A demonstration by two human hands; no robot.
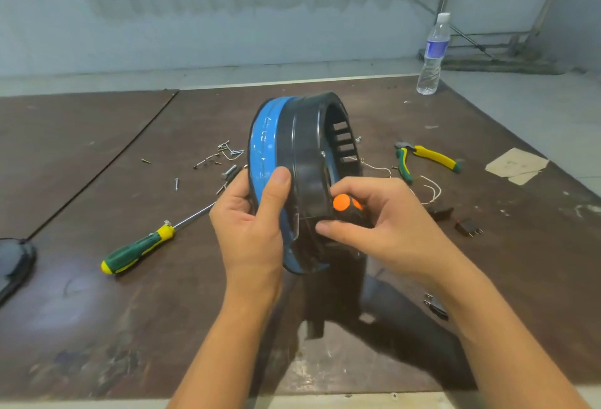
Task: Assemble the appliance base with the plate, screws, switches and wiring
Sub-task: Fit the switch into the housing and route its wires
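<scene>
On the brown table (97, 154) a green-yellow screwdriver (136, 250) lies at the left, with loose screws (224, 151) behind it. The left hand (250, 223) grips the appliance base (305, 154), held on its edge above the table. The right hand (383, 220) curls around an orange-black tool handle (346, 205) at the base's rim. Pliers (429, 158) and a black switch (468, 226) lie at the right.

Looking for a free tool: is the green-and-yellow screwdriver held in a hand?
No, the screwdriver lies on the table, left of the left hand.

base (302, 161) stands on edge between screwdriver (140, 246) left and pliers (426, 159) right.
</scene>
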